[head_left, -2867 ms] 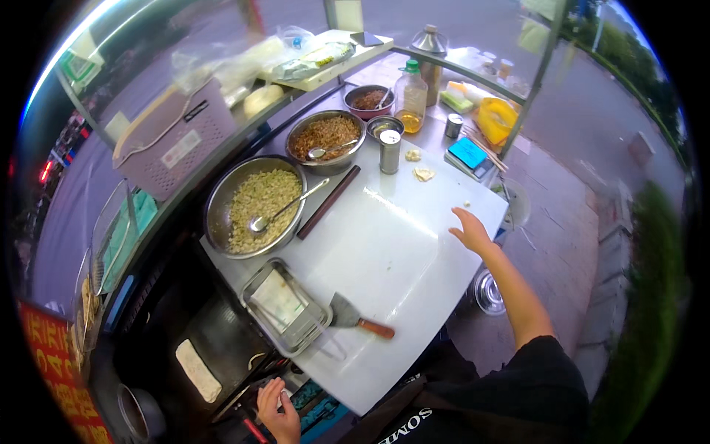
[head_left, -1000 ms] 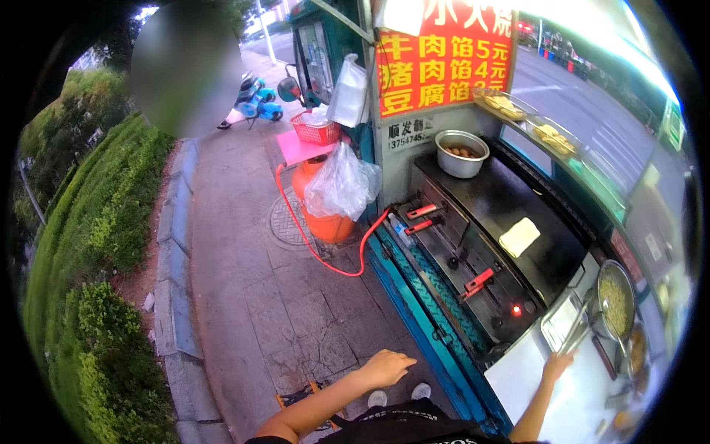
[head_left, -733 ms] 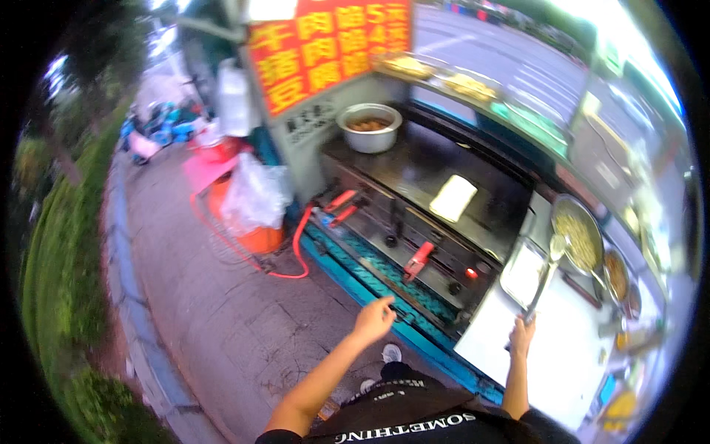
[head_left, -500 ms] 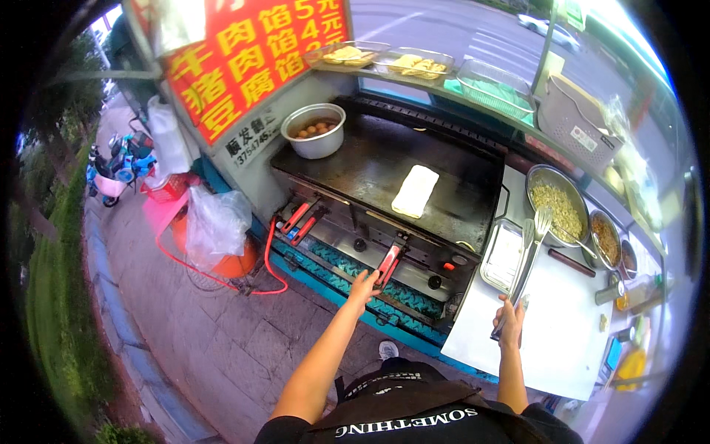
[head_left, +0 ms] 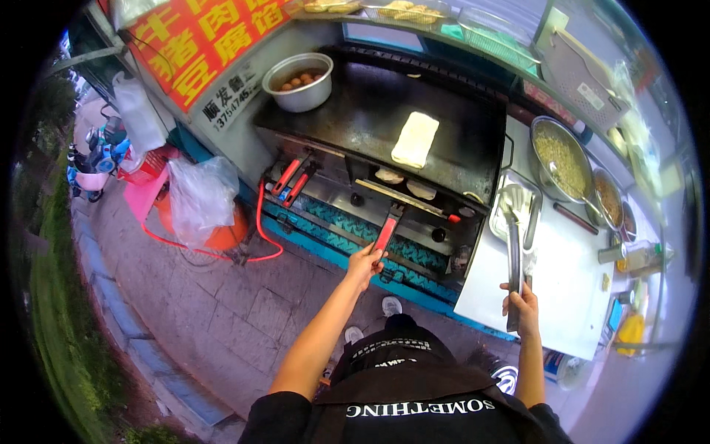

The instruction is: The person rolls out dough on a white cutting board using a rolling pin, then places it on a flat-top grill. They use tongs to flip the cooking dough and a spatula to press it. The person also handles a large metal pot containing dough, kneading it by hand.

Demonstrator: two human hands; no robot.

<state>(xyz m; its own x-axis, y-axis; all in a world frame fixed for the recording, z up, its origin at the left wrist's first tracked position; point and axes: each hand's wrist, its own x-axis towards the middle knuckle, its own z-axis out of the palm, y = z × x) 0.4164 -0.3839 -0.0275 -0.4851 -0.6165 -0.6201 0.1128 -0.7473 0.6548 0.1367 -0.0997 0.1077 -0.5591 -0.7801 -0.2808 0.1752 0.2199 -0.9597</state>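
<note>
Red handle (head_left: 385, 233), fingers of left hand (head_left: 363, 267) wrapped round it; metal tongs (head_left: 513, 259), three o'clock, fingers of right hand (head_left: 523, 308) curled round; loosened grip could drop them.

Far left, I log a metal pot (head_left: 297, 98) of round brown items (head_left: 302, 79); clear plastic bag (head_left: 198, 200) over orange cylinder (head_left: 228, 237), red hose (head_left: 280, 249) curving alongside; grey-purple basket (head_left: 580, 85), upper right; red sign (head_left: 207, 46), yellow lettering.

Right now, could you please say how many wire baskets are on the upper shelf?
3: left basket, cut off by the frame; middle basket, holding flatbreads; right basket, showing green. More may be hidden.
</note>
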